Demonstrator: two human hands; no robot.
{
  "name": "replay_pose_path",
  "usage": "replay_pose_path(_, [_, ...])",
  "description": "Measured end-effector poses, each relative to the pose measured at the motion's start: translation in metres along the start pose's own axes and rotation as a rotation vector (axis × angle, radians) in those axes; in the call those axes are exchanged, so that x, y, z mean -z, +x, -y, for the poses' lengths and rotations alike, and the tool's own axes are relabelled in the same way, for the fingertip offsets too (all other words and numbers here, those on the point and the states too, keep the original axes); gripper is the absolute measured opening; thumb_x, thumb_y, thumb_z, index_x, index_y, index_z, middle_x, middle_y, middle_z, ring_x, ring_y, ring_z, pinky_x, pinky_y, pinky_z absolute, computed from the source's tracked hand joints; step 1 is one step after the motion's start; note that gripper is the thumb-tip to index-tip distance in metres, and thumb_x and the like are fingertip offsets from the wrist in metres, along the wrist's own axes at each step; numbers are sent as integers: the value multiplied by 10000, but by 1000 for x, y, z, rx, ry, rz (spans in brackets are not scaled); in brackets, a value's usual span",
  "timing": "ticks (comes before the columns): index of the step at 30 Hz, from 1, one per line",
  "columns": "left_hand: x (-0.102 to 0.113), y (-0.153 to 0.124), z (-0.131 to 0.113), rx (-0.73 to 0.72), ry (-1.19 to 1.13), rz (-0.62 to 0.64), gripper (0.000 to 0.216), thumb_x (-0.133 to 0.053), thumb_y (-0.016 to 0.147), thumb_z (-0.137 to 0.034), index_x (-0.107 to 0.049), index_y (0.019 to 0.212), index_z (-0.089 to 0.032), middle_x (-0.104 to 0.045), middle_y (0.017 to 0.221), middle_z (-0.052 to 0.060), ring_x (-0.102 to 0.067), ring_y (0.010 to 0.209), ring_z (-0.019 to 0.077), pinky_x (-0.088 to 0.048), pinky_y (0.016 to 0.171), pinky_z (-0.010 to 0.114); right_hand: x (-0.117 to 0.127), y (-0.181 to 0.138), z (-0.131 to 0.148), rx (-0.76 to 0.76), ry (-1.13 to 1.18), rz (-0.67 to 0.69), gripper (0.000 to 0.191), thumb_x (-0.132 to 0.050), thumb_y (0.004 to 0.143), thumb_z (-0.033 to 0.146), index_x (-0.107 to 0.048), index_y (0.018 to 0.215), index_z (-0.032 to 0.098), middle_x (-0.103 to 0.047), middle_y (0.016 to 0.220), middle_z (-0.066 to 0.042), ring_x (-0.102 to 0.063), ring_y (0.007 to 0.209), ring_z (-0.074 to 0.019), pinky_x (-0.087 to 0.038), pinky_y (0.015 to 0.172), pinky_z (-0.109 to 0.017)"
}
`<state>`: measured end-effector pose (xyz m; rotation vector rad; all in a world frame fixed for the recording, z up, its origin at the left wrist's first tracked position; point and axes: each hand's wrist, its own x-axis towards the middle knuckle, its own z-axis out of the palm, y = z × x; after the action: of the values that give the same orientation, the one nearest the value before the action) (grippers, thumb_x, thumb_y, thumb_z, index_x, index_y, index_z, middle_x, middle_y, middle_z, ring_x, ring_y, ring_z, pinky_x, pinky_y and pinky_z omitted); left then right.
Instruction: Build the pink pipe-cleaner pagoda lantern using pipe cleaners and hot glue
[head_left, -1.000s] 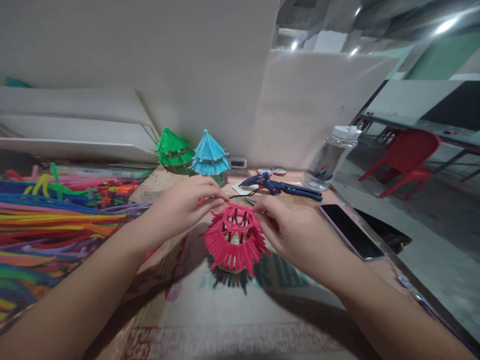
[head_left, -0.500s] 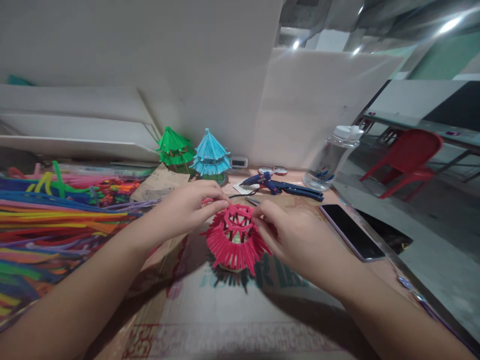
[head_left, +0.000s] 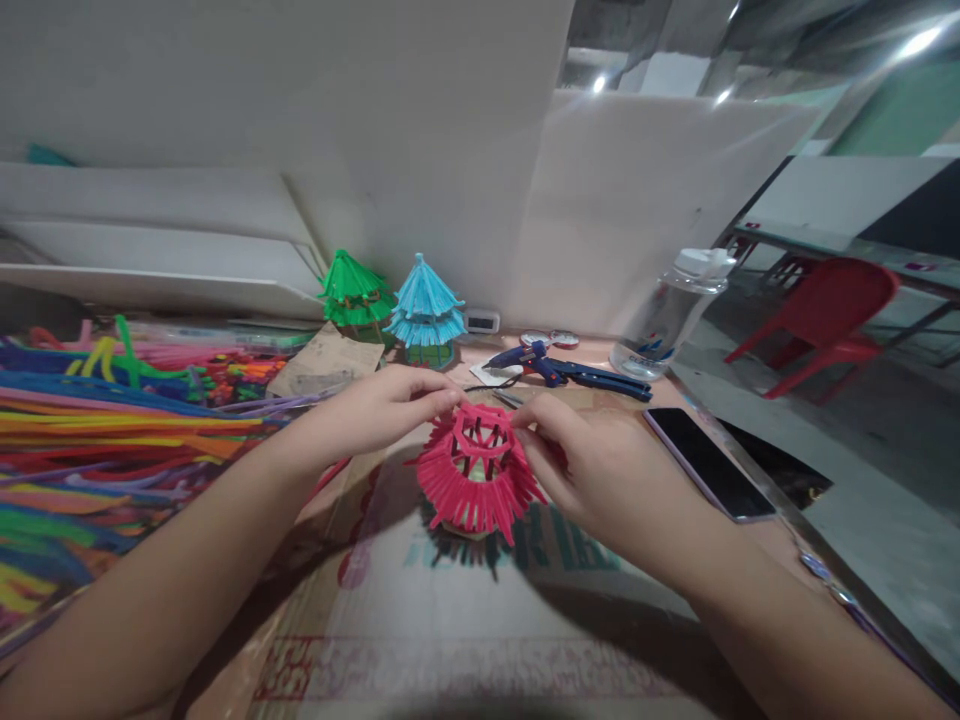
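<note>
A pink pipe-cleaner roof frame [head_left: 478,480] with a fringe of hanging strands stands on printed cardboard [head_left: 480,610] in front of me. My left hand [head_left: 379,408] pinches the frame's top rim on the left side with closed fingers. From the right, my right hand [head_left: 589,460] pinches the same rim, fingers closed on it. Behind the frame stand two finished little pagoda models, one green [head_left: 354,293] and one light blue [head_left: 425,310].
A big heap of coloured pipe cleaners [head_left: 97,420] fills the left. A blue glue gun [head_left: 540,364], a clear water bottle [head_left: 667,315] and a phone [head_left: 709,462] lie to the right near the table edge. White boards stand behind; a red chair [head_left: 825,320] is beyond the table.
Both hands stay pinched on the pink frame's top rim, fingers shifting slightly along it. The view has drifted a little.
</note>
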<state>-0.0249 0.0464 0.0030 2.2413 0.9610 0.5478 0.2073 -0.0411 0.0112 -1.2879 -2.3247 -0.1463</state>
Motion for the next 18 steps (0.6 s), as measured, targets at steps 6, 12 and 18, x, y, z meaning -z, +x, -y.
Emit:
replay_pose_path(6, [-4,4,5,67,-185,112,416,-527,940,-543,-690,817,-181,-643,737,3,-594,708,164,-465,669,264,0,-1,-2,5,-2,44,172,-481,972,218,-643,946,163,-703,735,-70,-653,700,-205,-409,636,-287])
replay_pose_path(12, [-6,4,0,101,-211,90,402,-589,895,-558,-703,812,-182,-660,778,8,-594,740,171,-451,678,267,5,-1,0,-11,0,112,137,-509,968,206,-639,989,169,-712,799,-69,-655,739,-222,-380,618,-292])
replay_pose_path(18, [-5,4,3,105,-207,86,405,-584,902,-563,-689,821,-181,-645,781,0,-581,747,162,-437,690,260,10,-6,-1,-13,19,126,83,-557,960,182,-625,1001,207,-699,805,-15,-621,651,-178,-324,566,-278])
